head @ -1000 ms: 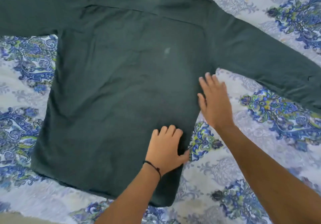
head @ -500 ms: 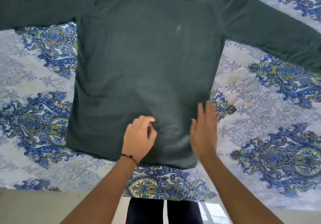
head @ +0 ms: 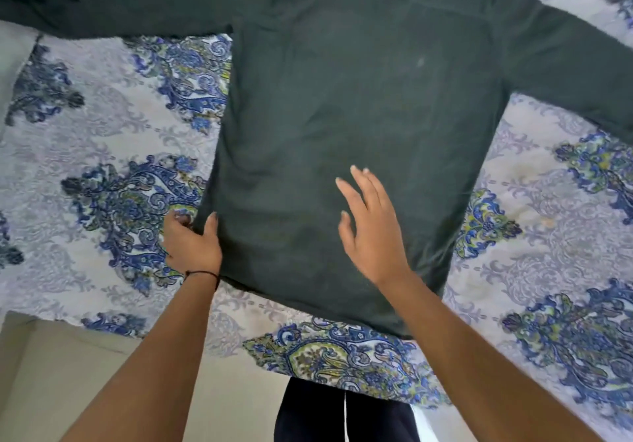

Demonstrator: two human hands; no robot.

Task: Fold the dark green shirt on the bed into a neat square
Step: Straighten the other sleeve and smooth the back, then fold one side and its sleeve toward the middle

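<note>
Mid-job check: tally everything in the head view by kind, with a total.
Dark green long-sleeved cloth shirt: 1
Blue-and-white paisley cloth bedsheet: 1
Bare hands: 2, left hand and right hand
Thin black thread wristband: 1
Total: 5

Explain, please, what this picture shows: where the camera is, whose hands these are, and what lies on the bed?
No machine here: a person wears a camera on the head, looking down at their own two hands. A dark green shirt lies spread flat, sleeves out, on a blue paisley bedspread. The left hand pinches the shirt's lower left edge, thumb on top. The right hand is open, fingers straight, over the shirt's lower middle, holding nothing.
</note>
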